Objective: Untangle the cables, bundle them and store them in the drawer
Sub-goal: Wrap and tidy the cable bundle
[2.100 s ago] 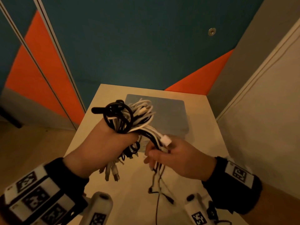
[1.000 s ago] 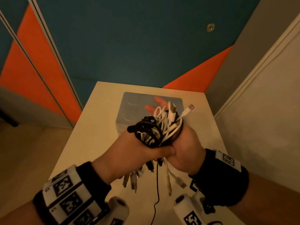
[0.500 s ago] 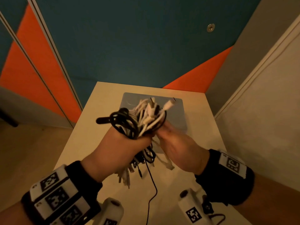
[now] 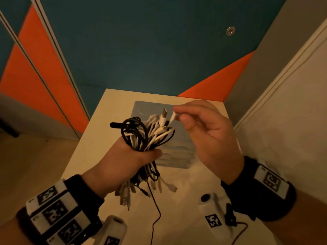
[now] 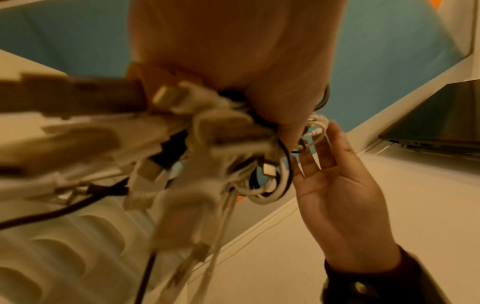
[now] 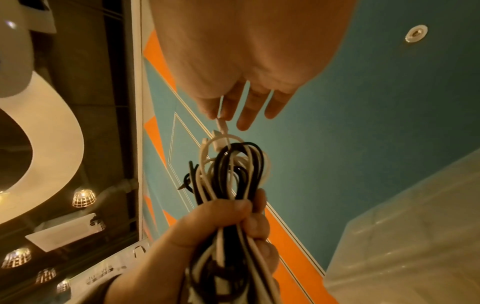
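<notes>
Cables, a whole black-and-white bundle (image 4: pixel 146 137) of them, sit mid-frame in my head view, clamped in my left hand (image 4: pixel 120 165). That grip is clenched tight around the middle of the bundle: thumb wrapped across the front, loops fanning out above the fist, loose plug ends (image 4: pixel 127 193) dangling below it. From the right wrist cam I can see the same fist lower centre, fingers and thumb curled round the strands.

My right hand (image 4: pixel 210 137) is up and to the right of the bundle, and its grip is a pinch: thumb and index finger have hold of one white connector tip (image 4: pixel 173 116) sticking out of the top of the bundle. The other fingers are loosely spread, not touching anything. The right wrist cam shows that white end (image 6: pixel 223 125) running down from the fingertips into the loops.

One thin black cable (image 4: pixel 155 206) trails down from the bundle toward the bottom edge of the frame, over the bench (image 4: pixel 85 152). Both hands are held above the bench, nothing resting on it as far as I can tell.

Behind the bundle, centre frame, there's a translucent grey plastic box (image 4: pixel 178 152) sitting on the bench. Left wrist cam is mostly blurry plugs up close, with my right palm (image 5: pixel 337 197) open-ish on the right side of that frame.
</notes>
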